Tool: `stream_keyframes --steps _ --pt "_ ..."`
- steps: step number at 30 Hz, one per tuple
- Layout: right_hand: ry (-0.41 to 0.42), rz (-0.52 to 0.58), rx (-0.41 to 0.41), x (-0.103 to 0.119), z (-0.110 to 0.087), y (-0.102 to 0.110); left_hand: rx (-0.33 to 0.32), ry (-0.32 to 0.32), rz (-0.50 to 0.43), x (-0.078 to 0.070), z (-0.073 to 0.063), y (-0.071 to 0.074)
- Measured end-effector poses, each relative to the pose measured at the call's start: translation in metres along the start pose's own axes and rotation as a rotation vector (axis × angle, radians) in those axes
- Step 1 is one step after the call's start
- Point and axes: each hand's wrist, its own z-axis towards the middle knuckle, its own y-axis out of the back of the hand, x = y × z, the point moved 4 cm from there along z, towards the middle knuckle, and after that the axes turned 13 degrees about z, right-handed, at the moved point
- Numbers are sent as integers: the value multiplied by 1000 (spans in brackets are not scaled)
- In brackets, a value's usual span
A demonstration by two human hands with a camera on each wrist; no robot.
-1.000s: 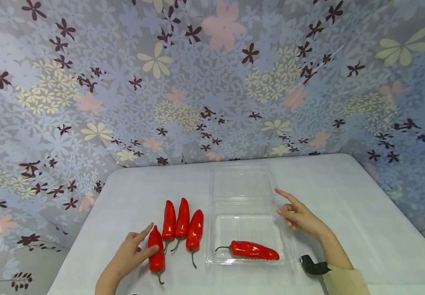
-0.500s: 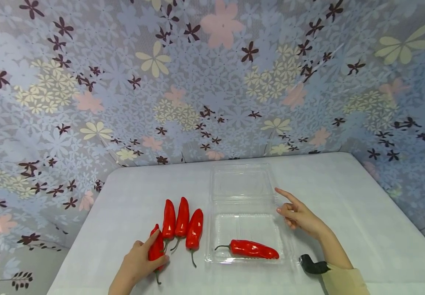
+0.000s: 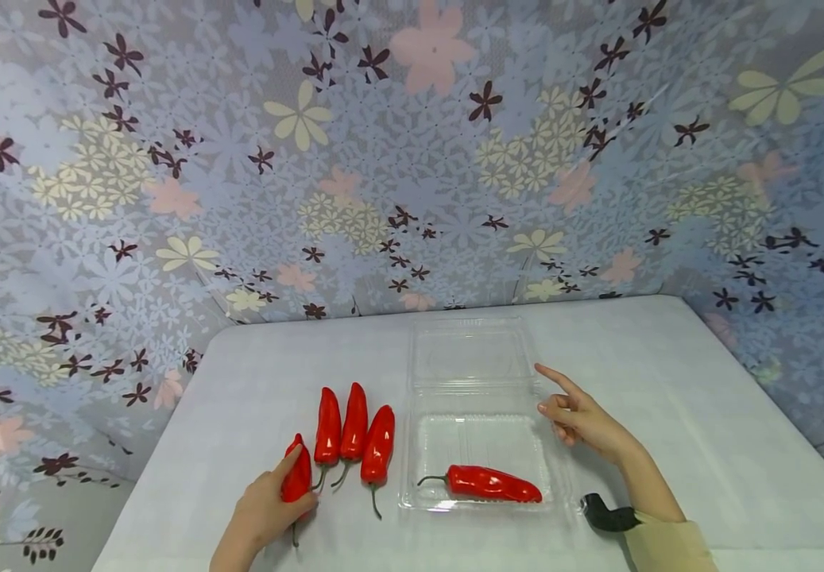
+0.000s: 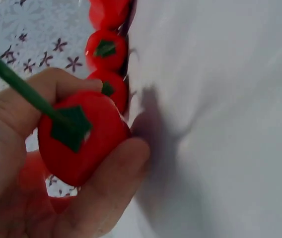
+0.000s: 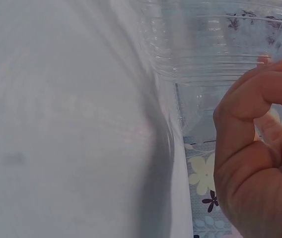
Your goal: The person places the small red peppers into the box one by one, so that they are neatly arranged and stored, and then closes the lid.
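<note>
My left hand (image 3: 261, 508) grips a red chili pepper (image 3: 298, 475) between thumb and fingers at the left of the table. Its green stem points toward the camera in the left wrist view, and a shadow falls on the cloth beside it. Three more red peppers (image 3: 355, 425) lie just right of that hand, stems toward the front. A clear plastic clamshell container (image 3: 469, 437) stands opened out, its lid (image 3: 467, 356) folded back. One red pepper (image 3: 493, 484) lies crosswise in its base. At the container's right side is my right hand (image 3: 586, 419), index finger extended and other fingers loosely bent, holding nothing.
White cloth covers the table (image 3: 669, 397). A flower-patterned curtain (image 3: 412, 199) rises behind its back edge and along the sides. A black band piece (image 3: 608, 515) sits by the right wrist, next to a pale yellow sleeve (image 3: 671, 546).
My left hand has moved right and taken hold of the leftmost pepper, which has shifted slightly left, away from the others. My right hand has stayed at the container's side.
</note>
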Motion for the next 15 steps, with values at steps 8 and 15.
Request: stream_keyframes --steps 8,15 --pt "-18 10 -23 0 -1 2 -21 -97 -219 -1 1 39" --pt "-21 15 -2 -2 0 3 6 -357 -483 -24 2 83"
